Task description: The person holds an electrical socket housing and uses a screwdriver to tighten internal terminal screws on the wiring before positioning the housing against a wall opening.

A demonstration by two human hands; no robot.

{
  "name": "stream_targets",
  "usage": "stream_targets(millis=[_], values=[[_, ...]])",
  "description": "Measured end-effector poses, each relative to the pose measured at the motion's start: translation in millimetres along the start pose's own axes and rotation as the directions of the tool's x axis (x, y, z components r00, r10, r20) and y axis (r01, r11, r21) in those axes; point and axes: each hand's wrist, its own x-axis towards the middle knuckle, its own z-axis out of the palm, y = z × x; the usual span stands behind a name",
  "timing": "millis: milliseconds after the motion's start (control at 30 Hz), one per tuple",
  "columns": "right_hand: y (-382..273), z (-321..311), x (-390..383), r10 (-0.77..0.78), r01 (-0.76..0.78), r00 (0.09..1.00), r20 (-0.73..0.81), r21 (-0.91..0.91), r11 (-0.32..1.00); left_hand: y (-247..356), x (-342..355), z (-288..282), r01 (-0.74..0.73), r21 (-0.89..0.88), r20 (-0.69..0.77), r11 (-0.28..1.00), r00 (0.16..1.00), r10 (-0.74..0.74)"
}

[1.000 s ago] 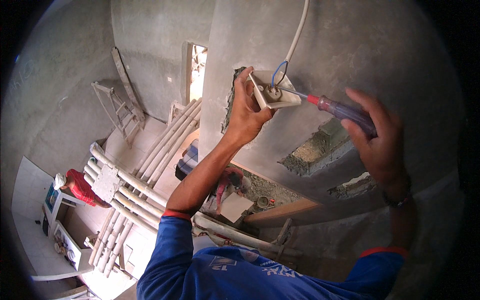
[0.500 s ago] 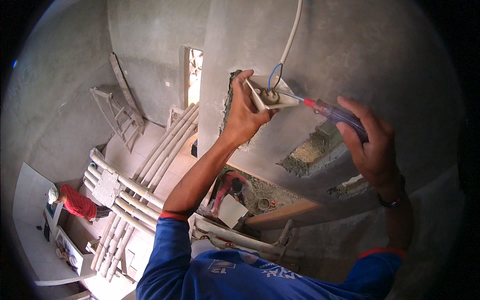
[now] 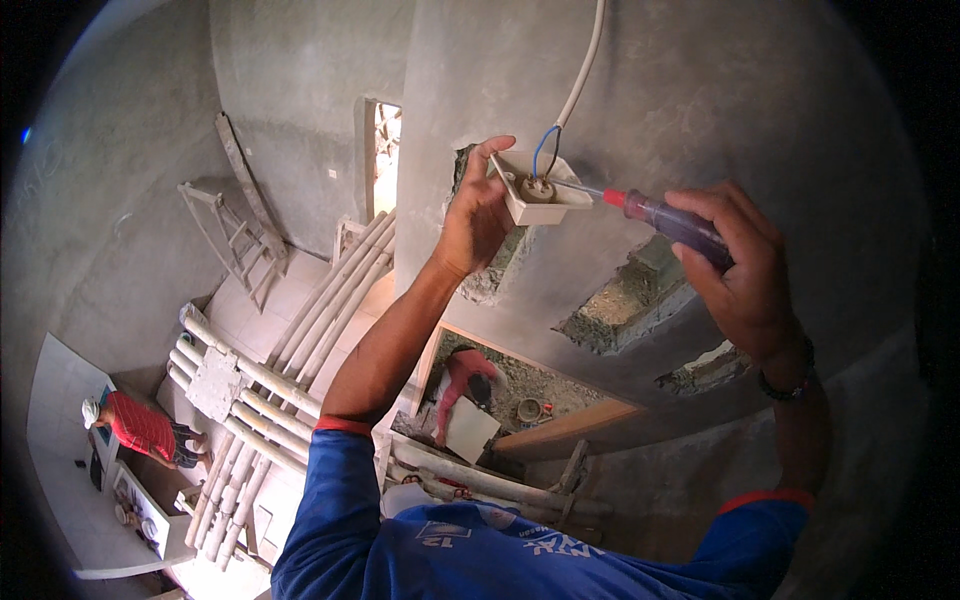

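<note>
My left hand (image 3: 474,226) is raised in front of the grey wall, its fingers gripping the left side of a white square electrical fitting (image 3: 540,214). The fitting's open back faces me and shows a round terminal block (image 3: 538,190) inside. A white cable (image 3: 588,72) hangs from above; its blue wire (image 3: 538,150) and a dark wire run into that block. In my right hand (image 3: 748,290) is a screwdriver (image 3: 668,220) with a dark translucent handle and red collar. Its shaft points left into the fitting, with the tip at the terminals; exact contact is too small to see.
Bamboo poles (image 3: 330,290) form a scaffold at lower left. Rough openings (image 3: 625,300) are cut in the wall. Far below, one person in red (image 3: 145,425) stands by a white counter (image 3: 60,470); another (image 3: 465,375) crouches with a white tile (image 3: 468,430). A wooden trestle (image 3: 230,235) leans farther back.
The fitting has tilted slightly in my left hand, showing more of its front side. My right hand and the screwdriver have shifted a little left. The person in red below has turned slightly.
</note>
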Motion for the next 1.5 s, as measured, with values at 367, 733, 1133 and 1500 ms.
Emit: stream_targets(millis=[367, 733, 1133, 1500], values=[[10.4, 4.0, -7.8, 0.003, -0.003, 1.000, -0.005, -0.027, 1.000, 17.1, 30.0, -5.0, 0.224, 0.280, -0.069, 0.934, 0.975, -0.213], [18.4, 9.9, -11.3, -0.110, 0.109, 0.994, -0.014, -0.038, 0.993, 17.8, 46.8, -10.9, 0.217, 0.283, -0.098, 0.934, 0.975, -0.197], [21.6, 13.8, -15.8, 0.096, -0.097, 0.995, -0.019, -0.049, 0.994, 7.7, 45.8, -6.0, 0.036, 0.497, -0.054, 0.867, 0.999, -0.011], [23.4, 8.6, -18.9, 0.037, -0.033, 0.995, 0.089, -0.044, 0.998, 6.0, 38.0, -0.1, 0.043, 0.500, -0.090, 0.865, 0.996, 0.002]])
